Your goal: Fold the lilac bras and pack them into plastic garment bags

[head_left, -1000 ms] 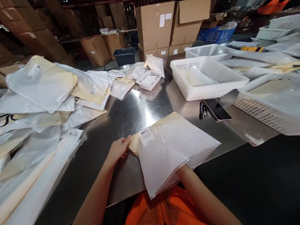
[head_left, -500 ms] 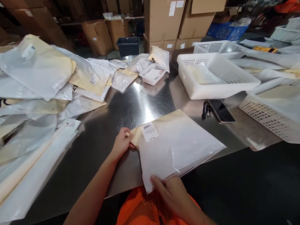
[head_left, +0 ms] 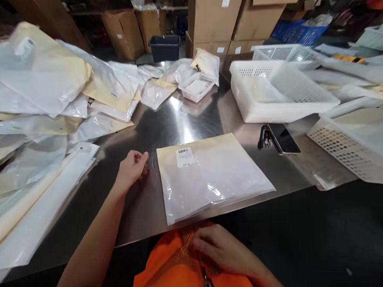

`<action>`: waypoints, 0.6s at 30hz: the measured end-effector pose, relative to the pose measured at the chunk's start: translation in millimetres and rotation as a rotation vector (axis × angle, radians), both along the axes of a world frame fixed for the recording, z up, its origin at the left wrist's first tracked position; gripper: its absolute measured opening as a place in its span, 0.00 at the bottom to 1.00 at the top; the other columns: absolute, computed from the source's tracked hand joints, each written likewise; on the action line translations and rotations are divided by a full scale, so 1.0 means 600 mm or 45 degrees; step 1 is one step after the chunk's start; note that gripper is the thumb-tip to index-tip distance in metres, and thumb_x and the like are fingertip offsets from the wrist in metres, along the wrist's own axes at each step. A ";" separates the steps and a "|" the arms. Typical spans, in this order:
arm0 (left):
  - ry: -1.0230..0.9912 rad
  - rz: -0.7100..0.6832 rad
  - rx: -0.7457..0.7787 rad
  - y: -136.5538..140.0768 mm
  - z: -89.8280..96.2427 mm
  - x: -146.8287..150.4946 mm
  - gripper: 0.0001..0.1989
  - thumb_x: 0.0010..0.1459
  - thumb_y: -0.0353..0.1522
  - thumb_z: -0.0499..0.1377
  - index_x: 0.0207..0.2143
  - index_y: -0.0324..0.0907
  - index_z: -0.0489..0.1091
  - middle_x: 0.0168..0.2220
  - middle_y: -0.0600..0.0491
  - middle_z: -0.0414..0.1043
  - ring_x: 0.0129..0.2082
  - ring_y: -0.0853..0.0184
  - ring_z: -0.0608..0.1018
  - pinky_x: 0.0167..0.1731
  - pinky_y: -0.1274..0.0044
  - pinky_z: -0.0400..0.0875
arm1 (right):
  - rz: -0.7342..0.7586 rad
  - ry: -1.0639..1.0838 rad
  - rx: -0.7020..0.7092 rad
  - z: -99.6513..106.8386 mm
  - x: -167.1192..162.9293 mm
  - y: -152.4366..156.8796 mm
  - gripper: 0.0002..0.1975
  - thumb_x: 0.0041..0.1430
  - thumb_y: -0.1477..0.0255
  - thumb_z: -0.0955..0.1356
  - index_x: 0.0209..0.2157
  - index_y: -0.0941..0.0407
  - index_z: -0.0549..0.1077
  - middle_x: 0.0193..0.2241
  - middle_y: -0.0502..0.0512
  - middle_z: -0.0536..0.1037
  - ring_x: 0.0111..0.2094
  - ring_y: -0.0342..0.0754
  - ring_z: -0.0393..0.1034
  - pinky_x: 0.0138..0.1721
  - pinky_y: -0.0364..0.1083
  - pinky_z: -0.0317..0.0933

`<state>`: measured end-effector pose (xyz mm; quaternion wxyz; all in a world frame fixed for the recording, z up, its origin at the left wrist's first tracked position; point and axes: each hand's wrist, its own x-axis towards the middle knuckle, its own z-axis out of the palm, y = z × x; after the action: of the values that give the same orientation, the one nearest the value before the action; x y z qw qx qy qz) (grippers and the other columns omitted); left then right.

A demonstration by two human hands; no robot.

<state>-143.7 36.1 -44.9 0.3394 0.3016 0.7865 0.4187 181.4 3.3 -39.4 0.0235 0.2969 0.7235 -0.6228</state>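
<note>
A flat mailing package [head_left: 215, 178] in clear glossy plastic lies on the metal table in front of me, cream along its far edge, with a white barcode label [head_left: 185, 157] near its far left corner. My left hand [head_left: 132, 168] is just left of it, apart from it. Its fingers are loosely curled and the thumb sticks out, with nothing in them. My right hand [head_left: 219, 247] hovers before the orange mesh vest [head_left: 175, 260], below the table's near edge. Its thumb and fingers are drawn together, with nothing seen in them; the undersides of the fingers are hidden.
Several plastic-wrapped packages [head_left: 39, 75] are heaped at the left. White baskets [head_left: 283, 111] stand to the right, near a phone [head_left: 284, 138] and black pens [head_left: 263, 137]. A small white basket [head_left: 196, 88] sits at the back. Cardboard boxes [head_left: 214, 18] and a dark bin [head_left: 165, 48] are beyond the table.
Both hands have let go of the package, which now lies flat on the table. The left hand has moved left; the right has drawn back toward the vest.
</note>
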 end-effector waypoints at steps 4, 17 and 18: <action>-0.475 -0.724 -0.492 -0.112 0.011 0.054 0.30 0.58 0.57 0.51 0.29 0.38 0.69 0.21 0.50 0.73 0.17 0.67 0.75 0.12 0.82 0.58 | -0.116 0.008 -0.443 -0.031 -0.005 -0.019 0.25 0.67 0.49 0.58 0.35 0.57 0.68 0.25 0.49 0.71 0.21 0.40 0.65 0.20 0.38 0.55; -0.784 -0.406 -0.180 -0.195 -0.047 0.147 0.21 0.50 0.48 0.62 0.21 0.40 0.65 0.11 0.58 0.63 0.08 0.76 0.58 0.12 0.83 0.49 | -0.782 0.360 -0.955 -0.065 -0.134 -0.050 0.31 0.46 0.43 0.69 0.14 0.57 0.64 0.10 0.49 0.63 0.09 0.40 0.57 0.10 0.39 0.46; -0.768 -0.319 -0.171 -0.196 -0.045 0.140 0.22 0.48 0.49 0.63 0.20 0.41 0.64 0.10 0.58 0.61 0.08 0.76 0.57 0.12 0.83 0.48 | -0.935 0.381 -0.921 -0.065 -0.121 -0.037 0.29 0.47 0.46 0.69 0.14 0.57 0.64 0.10 0.49 0.64 0.10 0.41 0.58 0.11 0.39 0.46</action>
<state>-59.5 -81.6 -72.1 0.6248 0.2355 0.6333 0.3912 108.7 -18.8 -78.5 -0.1985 0.4115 0.3067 -0.8350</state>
